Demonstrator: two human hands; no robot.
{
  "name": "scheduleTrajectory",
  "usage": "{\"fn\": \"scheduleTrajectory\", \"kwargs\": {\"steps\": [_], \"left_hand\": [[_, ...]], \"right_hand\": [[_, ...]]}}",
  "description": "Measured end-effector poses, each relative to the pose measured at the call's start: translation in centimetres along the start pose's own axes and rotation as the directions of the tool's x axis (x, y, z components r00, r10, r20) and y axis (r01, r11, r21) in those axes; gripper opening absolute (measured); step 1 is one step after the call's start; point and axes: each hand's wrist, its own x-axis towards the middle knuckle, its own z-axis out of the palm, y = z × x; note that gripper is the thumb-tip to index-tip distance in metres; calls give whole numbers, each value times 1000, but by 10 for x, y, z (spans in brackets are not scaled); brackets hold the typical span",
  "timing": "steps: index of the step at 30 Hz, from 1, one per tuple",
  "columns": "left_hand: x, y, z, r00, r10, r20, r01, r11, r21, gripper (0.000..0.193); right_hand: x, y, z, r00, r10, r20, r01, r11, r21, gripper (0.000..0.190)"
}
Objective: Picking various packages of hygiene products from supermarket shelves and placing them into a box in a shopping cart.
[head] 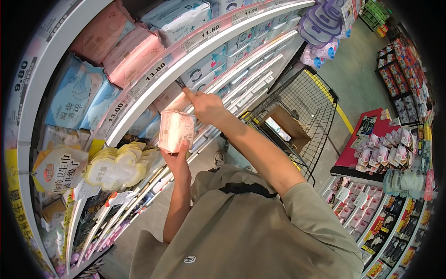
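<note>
A pink soft-plastic pack (176, 130), which looks like sanitary pads, is held upright in my left hand (178, 158), the thumb across its front. Just above it, my right hand (208, 106) reaches into the shelf below the price strip. Its index finger extends to the gap between a pink pack (170, 97) and white-and-teal packs (204, 68). Whether the fingertips pinch anything there is hidden. On the shelf above lie more pink packs (134, 54), blue packs (75, 92) and a white pack (177, 21).
A wire shopping cart (315, 104) with an open cardboard box (287, 129) stands to my right. A price rail (155, 71) edges the upper shelf. Flower-shaped hanging cards (116, 169) and purple hanging cards (320, 24) jut from the shelving. A red display (359, 136) stands across the aisle.
</note>
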Motion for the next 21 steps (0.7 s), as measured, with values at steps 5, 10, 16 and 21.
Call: {"fn": "scheduleTrajectory", "kwargs": {"steps": [5, 10, 16, 21], "left_hand": [[3, -2, -3, 1000, 1, 3, -1, 1000, 28, 66], [5, 0, -1, 998, 58, 5, -58, 998, -18, 64], [14, 7, 0, 998, 55, 25, -57, 996, 66, 66], [20, 14, 2, 993, 97, 64, -110, 960, 259, 76]], "right_hand": [[-4, 1, -4, 1000, -22, -17, 22, 999, 36, 72], [-13, 11, 4, 981, -158, -114, 176, 971, 163, 60], [-26, 16, 17, 945, -259, -202, 320, 862, 393, 42], [-35, 6, 8, 964, -172, -202, 253, 823, 508, 48]]}}
